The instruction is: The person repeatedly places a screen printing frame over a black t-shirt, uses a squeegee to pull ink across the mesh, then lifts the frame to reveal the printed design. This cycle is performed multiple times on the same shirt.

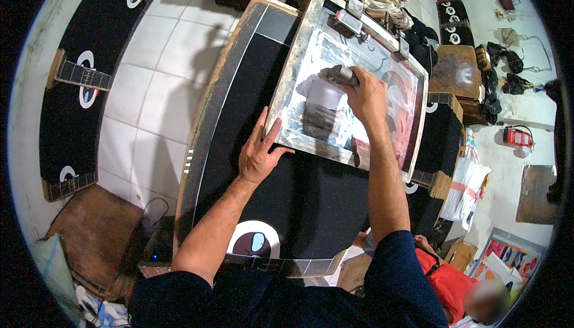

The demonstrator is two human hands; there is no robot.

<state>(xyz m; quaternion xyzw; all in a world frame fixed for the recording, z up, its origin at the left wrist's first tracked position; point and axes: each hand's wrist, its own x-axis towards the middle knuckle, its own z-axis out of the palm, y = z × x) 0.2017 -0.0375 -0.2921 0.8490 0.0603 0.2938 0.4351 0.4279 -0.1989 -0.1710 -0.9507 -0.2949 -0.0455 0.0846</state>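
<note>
A screen printing frame (275,102) with a pale, smeared mesh lies over the black fabric on the bench. My left hand (257,159) holds its near left corner, fingers along the left side and thumb at the near edge. Over the mesh, my right hand (366,96) is closed on a crumpled grey rag (339,75). The rag's underside is hidden. Beneath it, the mesh has a whitish patch and a dark grey smear (320,119). Reddish stain (406,113) marks its right side.
Black fabric (281,193) with a printed eye (254,241) covers the bench. Clamps (347,23) stand at the frame's far side. Another printed bench (69,113) runs along the left wall, across white floor tiles (140,95). A person in red (445,283) is at lower right.
</note>
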